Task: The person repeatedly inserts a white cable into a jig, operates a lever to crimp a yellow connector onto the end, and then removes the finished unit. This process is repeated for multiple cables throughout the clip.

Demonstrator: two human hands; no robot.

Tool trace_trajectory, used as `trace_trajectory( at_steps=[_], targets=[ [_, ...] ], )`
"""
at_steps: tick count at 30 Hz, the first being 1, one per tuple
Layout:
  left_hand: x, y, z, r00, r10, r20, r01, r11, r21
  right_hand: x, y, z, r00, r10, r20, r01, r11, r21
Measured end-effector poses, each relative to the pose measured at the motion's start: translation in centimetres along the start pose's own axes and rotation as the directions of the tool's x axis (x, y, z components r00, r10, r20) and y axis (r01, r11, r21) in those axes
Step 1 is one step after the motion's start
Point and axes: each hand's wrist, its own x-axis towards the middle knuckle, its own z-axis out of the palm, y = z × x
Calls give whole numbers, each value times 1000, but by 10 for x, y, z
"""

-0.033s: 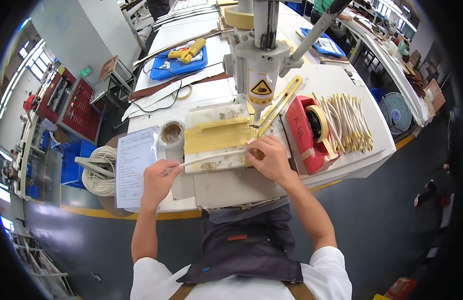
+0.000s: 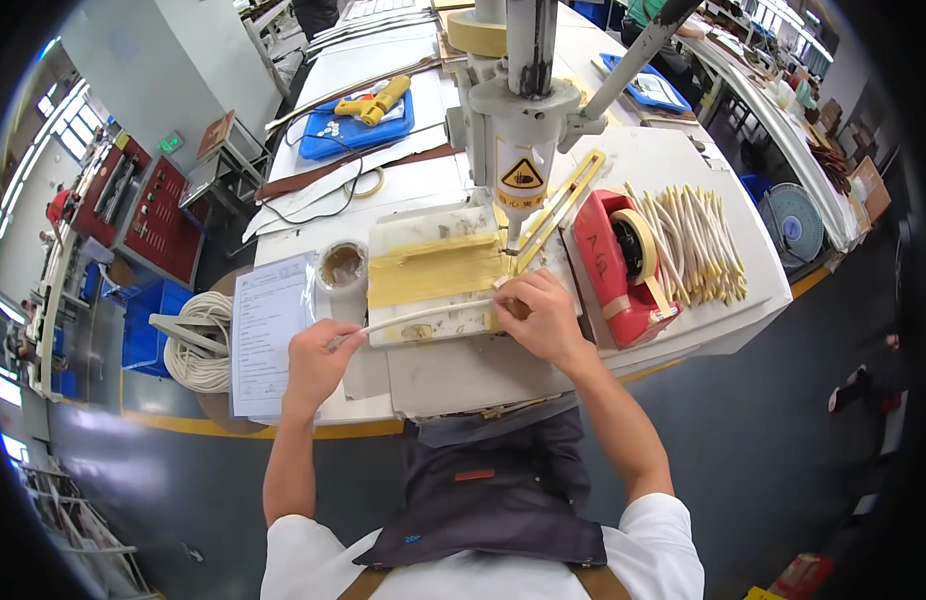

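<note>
A short length of white cord (image 2: pixel 428 316) stretches between my two hands, in front of the white block (image 2: pixel 463 325) under the press. My left hand (image 2: pixel 321 360) is closed around its left end. Near the block's right front corner, my right hand (image 2: pixel 539 315) pinches the other end, its tip hidden by my fingers. Yellow tape (image 2: pixel 423 283) covers part of the block. The grey hand press (image 2: pixel 523 120) stands behind, its narrow tip just beyond my right fingers. To the right is a red tape dispenser (image 2: pixel 605 270) holding a tape roll.
A bundle of white cord pieces with yellow ends (image 2: pixel 695 245) lies right of the dispenser. Left of the block are a round container (image 2: pixel 343 267), a printed sheet (image 2: pixel 271 330) and a cord coil (image 2: pixel 198 345). Farther back, a yellow tool (image 2: pixel 383 102) rests in a blue tray (image 2: pixel 328 148).
</note>
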Motion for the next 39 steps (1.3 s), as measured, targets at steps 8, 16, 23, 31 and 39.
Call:
trace_trajectory(
  at_steps=[8,16,23,31,39],
  targets=[
    [4,-16,7,988,147,35,-150,981,123,1,1,0,998,-50,-44,51,998,28],
    [11,-19,5,977,200,69,-209,962,175,1,-1,2,997,-55,-46,55,998,2],
    [15,-15,9,971,230,68,-240,943,230,-1,1,2,998,-54,-38,53,998,-16],
    [-6,-15,4,992,113,50,-113,994,-13,-19,-54,-110,964,-61,-259,51,998,-42],
    [-54,63,41,897,-152,416,426,555,-715,-6,-6,-212,598,775,203,-787,617,-36]
  ],
)
